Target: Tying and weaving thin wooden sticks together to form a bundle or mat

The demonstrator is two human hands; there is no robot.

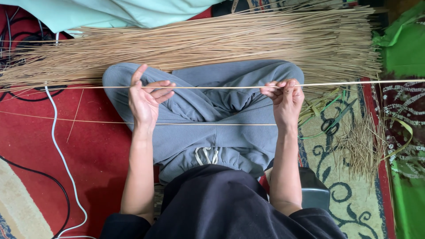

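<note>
Pale tan, thin, straight stick (221, 87) stretched level above grey-trousered crossed legs (208, 115), just in front of big stick bundle (199, 42); pinched by closed right hand (285, 99), lying across half-open left hand (145, 99), fingers loosely curled.

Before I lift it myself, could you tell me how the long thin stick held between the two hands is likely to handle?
The stick is very thin for its length, so it is probably light and springy rather than rigid. It runs nearly straight between the left hand and right hand, yet would likely droop if held at one end. It may snap if bent sharply.
</note>
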